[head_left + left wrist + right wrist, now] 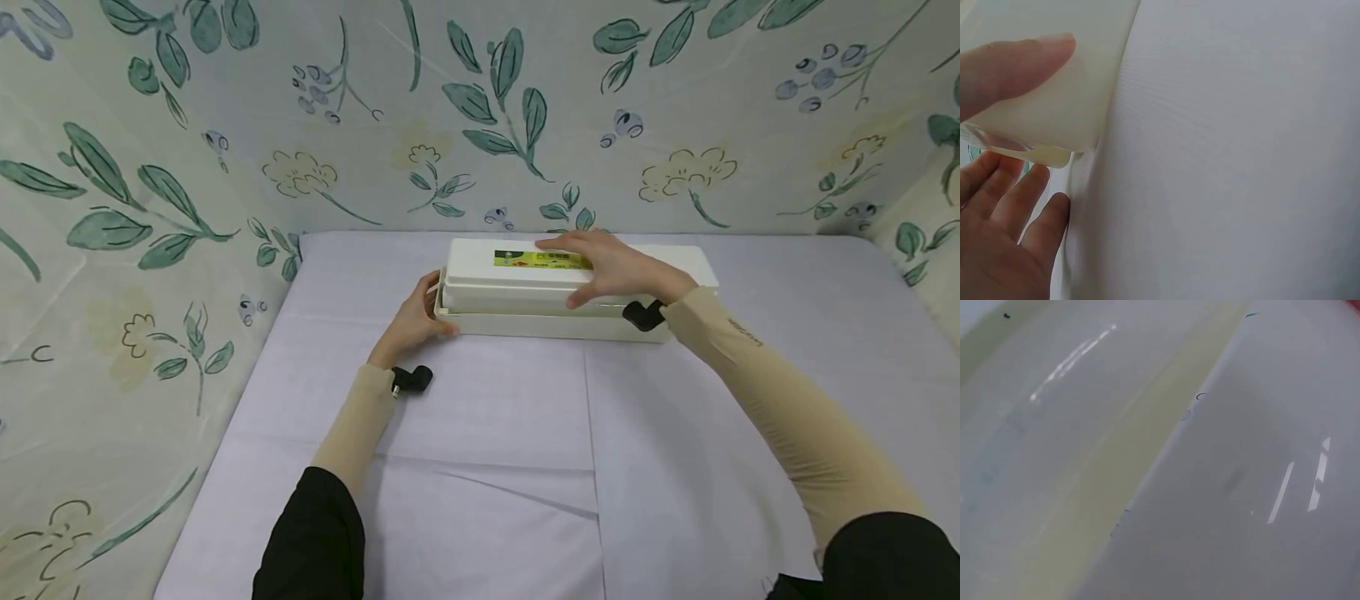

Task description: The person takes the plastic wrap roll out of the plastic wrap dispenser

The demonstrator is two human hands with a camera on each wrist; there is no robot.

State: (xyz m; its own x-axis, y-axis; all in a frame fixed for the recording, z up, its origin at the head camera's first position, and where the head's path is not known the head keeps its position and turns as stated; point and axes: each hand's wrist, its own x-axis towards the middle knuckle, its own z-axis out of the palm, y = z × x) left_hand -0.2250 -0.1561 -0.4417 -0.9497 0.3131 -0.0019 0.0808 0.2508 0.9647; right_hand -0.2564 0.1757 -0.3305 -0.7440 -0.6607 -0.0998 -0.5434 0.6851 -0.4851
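Fingers (pixel 1052 219) and thumb of the left hand (pixel 414 321) grip the left end of the box (pixel 525 323): in the left wrist view we see the thumb (pixel 1029 65) laid along one face, with the fingers, slightly parted, at the clear lower edge. The right hand (pixel 618 265) grips the lid (pixel 467 265) from above, its thumb at the front and its fingers reaching over the top, covering part of the yellow-green label (pixel 521 259). The right wrist view gives us only a blurred, close look at glossy pale surfaces, with no fingers in it. We find the long white box lying crosswise near the far edge of the table, on a pale cloth (pixel 487 467); a curtain (pixel 360 167) with printed leaves and flowers hangs behind. Both arms wear beige sleeves (pixel 352 417) beneath black ones (pixel 315 533), and a small black device (pixel 412 379) sits at each wrist.
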